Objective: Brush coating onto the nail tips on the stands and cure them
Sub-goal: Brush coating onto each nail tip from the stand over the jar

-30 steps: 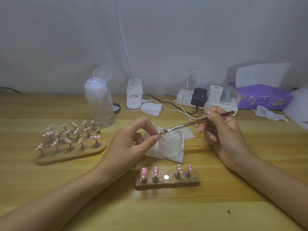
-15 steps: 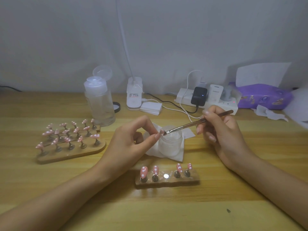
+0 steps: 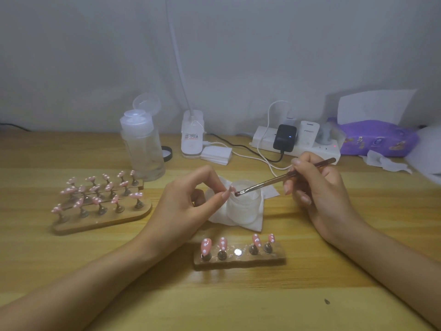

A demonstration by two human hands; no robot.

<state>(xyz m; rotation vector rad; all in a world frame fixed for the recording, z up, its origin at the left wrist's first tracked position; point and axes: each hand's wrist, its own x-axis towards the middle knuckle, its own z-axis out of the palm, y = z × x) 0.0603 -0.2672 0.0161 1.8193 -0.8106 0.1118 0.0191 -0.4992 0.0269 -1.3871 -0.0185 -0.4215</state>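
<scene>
A pink nail tip [image 3: 232, 188] is pinched between the thumb and first finger of the left hand [image 3: 183, 206], just over the rim of a frosted jar [image 3: 243, 206]. It is tiny, and the fingers hide most of it. The right hand [image 3: 319, 187] holds a thin brush [image 3: 274, 180] like a pencil. The brush's dark end is touching or almost touching the nail tip.

The jar sits on a white tissue [image 3: 253, 224]. Closer in, a small stand [image 3: 257, 260] holds four pink dotted tips and one bare silver spot. A big stand [image 3: 107, 222] full of tips sits to the left.

At the back, a white plug [image 3: 309, 132] says "PISEN". The label on the lamp base [image 3: 192, 139] is too small to read. Something white [image 3: 427, 151] is cut off at the right edge. A wide strip of wood surface [image 3: 214, 306] lies between the small stand and the bottom edge.
</scene>
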